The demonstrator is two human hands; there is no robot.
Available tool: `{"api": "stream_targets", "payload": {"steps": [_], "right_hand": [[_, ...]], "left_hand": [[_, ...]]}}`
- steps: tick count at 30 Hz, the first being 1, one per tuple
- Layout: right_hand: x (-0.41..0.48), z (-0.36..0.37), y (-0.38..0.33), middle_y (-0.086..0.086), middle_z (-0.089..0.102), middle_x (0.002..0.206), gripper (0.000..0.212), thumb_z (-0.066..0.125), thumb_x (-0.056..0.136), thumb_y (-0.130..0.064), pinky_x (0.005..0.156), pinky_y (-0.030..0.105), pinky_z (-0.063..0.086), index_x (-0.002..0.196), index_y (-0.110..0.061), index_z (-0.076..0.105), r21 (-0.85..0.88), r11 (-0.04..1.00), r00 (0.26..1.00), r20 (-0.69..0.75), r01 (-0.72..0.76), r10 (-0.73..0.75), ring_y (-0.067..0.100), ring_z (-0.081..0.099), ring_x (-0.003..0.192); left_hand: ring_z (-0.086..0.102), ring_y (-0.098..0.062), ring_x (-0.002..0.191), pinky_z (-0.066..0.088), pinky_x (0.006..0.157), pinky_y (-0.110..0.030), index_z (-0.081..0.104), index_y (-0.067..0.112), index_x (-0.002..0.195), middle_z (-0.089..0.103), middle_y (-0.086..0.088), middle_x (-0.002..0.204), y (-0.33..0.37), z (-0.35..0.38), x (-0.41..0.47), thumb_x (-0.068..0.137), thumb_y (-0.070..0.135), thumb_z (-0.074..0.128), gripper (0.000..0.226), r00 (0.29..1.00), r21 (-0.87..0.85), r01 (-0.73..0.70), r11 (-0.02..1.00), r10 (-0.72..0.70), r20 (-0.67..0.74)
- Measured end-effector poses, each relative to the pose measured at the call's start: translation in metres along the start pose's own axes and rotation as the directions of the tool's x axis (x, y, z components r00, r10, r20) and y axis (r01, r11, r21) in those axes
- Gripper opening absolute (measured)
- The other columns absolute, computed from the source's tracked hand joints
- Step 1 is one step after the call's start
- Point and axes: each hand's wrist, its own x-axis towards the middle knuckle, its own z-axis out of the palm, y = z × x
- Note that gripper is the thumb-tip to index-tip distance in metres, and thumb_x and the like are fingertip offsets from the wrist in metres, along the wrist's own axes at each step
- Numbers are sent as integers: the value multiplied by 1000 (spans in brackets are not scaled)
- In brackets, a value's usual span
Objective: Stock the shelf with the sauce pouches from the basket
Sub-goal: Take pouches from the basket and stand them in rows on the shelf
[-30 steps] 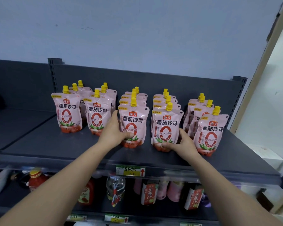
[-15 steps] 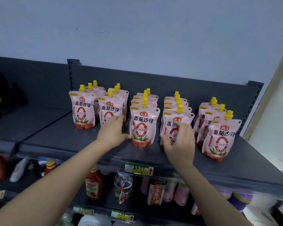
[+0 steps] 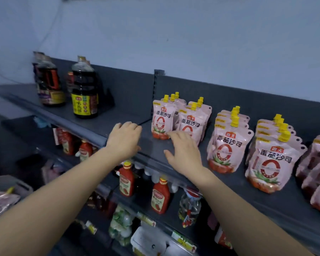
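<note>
Pink sauce pouches (image 3: 226, 150) with yellow caps stand upright in several rows on the dark grey shelf (image 3: 277, 204). The leftmost row (image 3: 162, 120) is near the shelf divider. My left hand (image 3: 125, 138) hovers over the shelf's front edge, left of the pouches, fingers loosely bent and holding nothing. My right hand (image 3: 183, 150) is spread flat in front of the second row (image 3: 191, 122), empty, fingertips close to a pouch. At the lower left a grey basket (image 3: 17, 183) shows a pouch (image 3: 2, 202) inside.
Dark soy sauce bottles (image 3: 84, 89) stand on the shelf section to the left. The lower shelf holds red ketchup bottles (image 3: 160, 196) and other jars. A pale wall rises behind the shelf.
The view has swung left. Both hands have let go of the front pouches in the middle rows and moved left, now empty near the leftmost rows and shelf edge.
</note>
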Motion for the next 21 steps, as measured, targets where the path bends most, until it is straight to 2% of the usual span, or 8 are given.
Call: {"api": "stream_targets", "payload": {"steps": [3,7,11,14,18,21], "right_hand": [[24,27,-38,5,47,136,56,62,87,-30,104,39,35,137,-16,44,24,997,993,91,79,-81,27,40,128],[53,67,-99,4,49,134,53,62,87,-32,101,41,38,135,-18,45,83,980,967,161,183,-195,28,41,126],[74,113,-168,4,51,130,49,64,86,-32,97,39,40,130,-18,49,169,952,935,206,257,-289,28,43,121],[87,148,-218,4,51,130,44,62,86,-32,96,38,41,127,-18,51,220,927,898,259,304,-356,28,43,121],[101,192,-282,4,51,129,41,62,86,-32,98,40,41,124,-19,52,275,900,844,336,337,-419,28,43,122],[109,226,-325,6,53,126,35,57,88,-29,95,40,41,121,-18,54,327,878,820,348,349,-455,28,45,121]], "left_hand": [[44,-22,126,33,102,-39,49,17,122,53,-1,129,-52,4,-24,81,35,61,46,996,47,89,995,-90,22],[43,-22,129,36,101,-39,45,17,129,51,-2,135,-124,8,-63,86,37,61,51,968,127,210,969,-224,109],[46,-23,124,37,97,-38,48,17,120,55,-2,128,-198,16,-108,84,36,60,42,918,192,327,925,-359,170],[47,-22,124,37,96,-37,47,18,122,55,-1,127,-251,26,-141,85,30,58,40,874,257,383,887,-438,209],[46,-22,126,37,98,-37,46,18,127,54,-1,130,-316,43,-179,83,39,62,51,822,309,427,850,-507,260],[46,-23,123,37,97,-37,47,18,126,55,-1,128,-357,62,-206,86,34,56,43,785,323,463,826,-551,284]]}}
